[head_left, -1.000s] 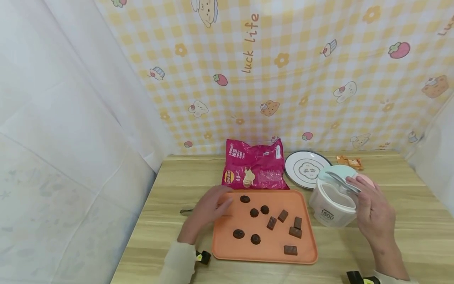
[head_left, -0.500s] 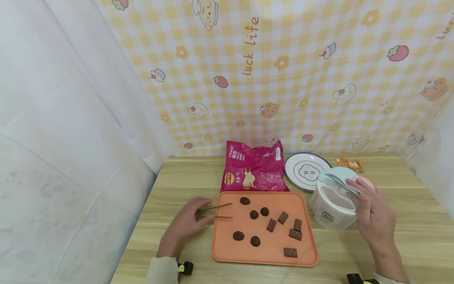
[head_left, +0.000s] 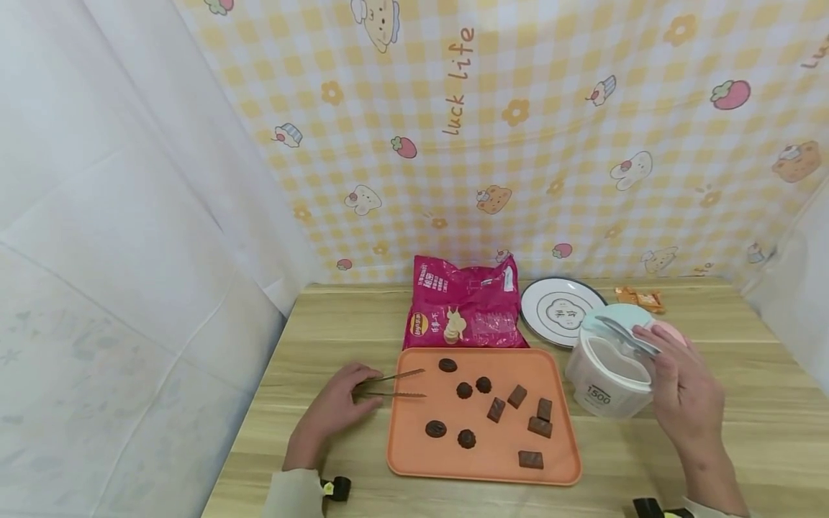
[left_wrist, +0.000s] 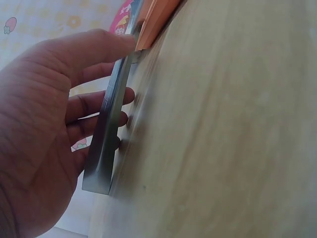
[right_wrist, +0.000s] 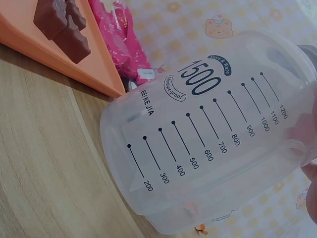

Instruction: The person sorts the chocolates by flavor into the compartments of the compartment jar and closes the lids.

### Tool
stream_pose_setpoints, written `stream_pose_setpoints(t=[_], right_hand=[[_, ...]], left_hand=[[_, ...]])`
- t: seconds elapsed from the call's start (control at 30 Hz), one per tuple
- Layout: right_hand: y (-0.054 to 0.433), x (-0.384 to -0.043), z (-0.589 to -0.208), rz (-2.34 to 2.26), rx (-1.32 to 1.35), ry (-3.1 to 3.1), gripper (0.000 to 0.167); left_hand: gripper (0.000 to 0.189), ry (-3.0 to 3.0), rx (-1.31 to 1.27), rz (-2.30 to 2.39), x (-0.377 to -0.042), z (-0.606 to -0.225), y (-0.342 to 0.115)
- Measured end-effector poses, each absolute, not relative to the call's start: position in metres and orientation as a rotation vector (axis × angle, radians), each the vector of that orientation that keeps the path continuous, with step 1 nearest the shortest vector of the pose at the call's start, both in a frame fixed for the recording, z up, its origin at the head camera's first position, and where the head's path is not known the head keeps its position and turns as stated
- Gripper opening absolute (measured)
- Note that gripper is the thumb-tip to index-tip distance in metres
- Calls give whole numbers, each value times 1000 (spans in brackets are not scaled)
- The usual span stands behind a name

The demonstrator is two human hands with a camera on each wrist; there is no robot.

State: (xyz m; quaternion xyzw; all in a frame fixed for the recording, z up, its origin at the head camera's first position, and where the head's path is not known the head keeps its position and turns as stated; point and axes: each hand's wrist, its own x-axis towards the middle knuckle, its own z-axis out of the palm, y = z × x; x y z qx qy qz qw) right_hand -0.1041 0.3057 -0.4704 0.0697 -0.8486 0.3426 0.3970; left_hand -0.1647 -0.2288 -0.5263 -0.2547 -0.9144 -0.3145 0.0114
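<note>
At the tray's left side, my left hand (head_left: pixel 337 403) holds metal tongs (left_wrist: pixel 105 134), thumb on the near side and fingers behind. The two tong arms (head_left: pixel 401 395) spread apart over the left edge of the orange tray (head_left: pixel 447 460). On that tray lie several dark chocolates, round and oval ones (head_left: pixel 436 429) to the left and rectangular ones (head_left: pixel 496 409) to the right. My right hand (head_left: pixel 689 392) grips the upper right side of a clear plastic container (head_left: pixel 599 399) marked 1500. Its light blue flap (head_left: pixel 622 315) stands up, and the container (right_wrist: pixel 198 144) tilts in the right wrist view.
Behind the tray stands a magenta chip bag (head_left: pixel 463 302). A white plate (head_left: pixel 560 295) with a dark rim lies right of the bag. Small orange-wrapped packets (head_left: pixel 648 298) sit at the back right. A checked cloth (head_left: pixel 518 158) hangs behind the wooden table (head_left: pixel 311 316).
My left hand has drawn back left from the tray edge and slid along the tongs toward their closed end. The right hand and container stay in place.
</note>
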Motion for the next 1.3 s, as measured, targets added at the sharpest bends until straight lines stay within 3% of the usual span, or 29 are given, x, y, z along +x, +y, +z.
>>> stream_pose_setpoints(t=[0.6, 1.3], right_hand=[[308, -108, -476, 875, 206, -2088, 35], [308, -111, -479, 911, 219, -2017, 34]], left_hand=[[34, -2857, -832, -1063, -164, -527, -229], [35, -2982, -969, -929, -133, -498, -212]])
